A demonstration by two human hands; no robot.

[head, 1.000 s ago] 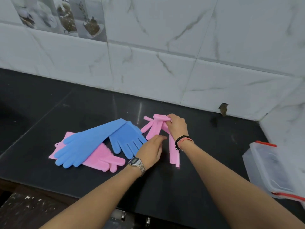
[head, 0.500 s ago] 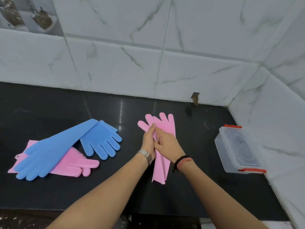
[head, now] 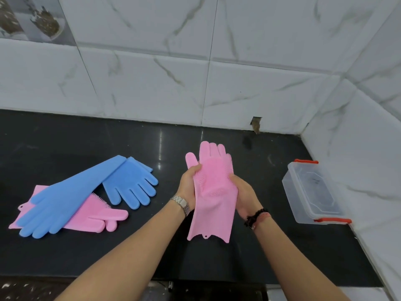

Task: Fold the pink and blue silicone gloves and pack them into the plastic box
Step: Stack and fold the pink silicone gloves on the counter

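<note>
I hold one pink silicone glove [head: 213, 198] spread flat above the black counter, bristled palm up, fingers pointing away, cuff hanging toward me. My left hand [head: 189, 184] grips its left edge and my right hand [head: 244, 195] grips its right edge. At the left lie two blue gloves: a long one [head: 65, 195] stretched diagonally and another [head: 132, 183] with fingers toward me. The second pink glove [head: 93, 216] lies partly under the long blue one. The clear plastic box [head: 312, 192] with red clips stands at the right by the side wall.
The black counter [head: 152, 246] runs to white marble-look tiled walls at the back and right, which meet in a corner behind the box. The counter's front edge lies under my forearms. A small hole [head: 256, 124] shows in the back wall's base.
The pink glove, bunched and narrow between my hands before, is now opened out flat and lifted, with one hand on each side edge. The view has shifted right, bringing the box further in.
</note>
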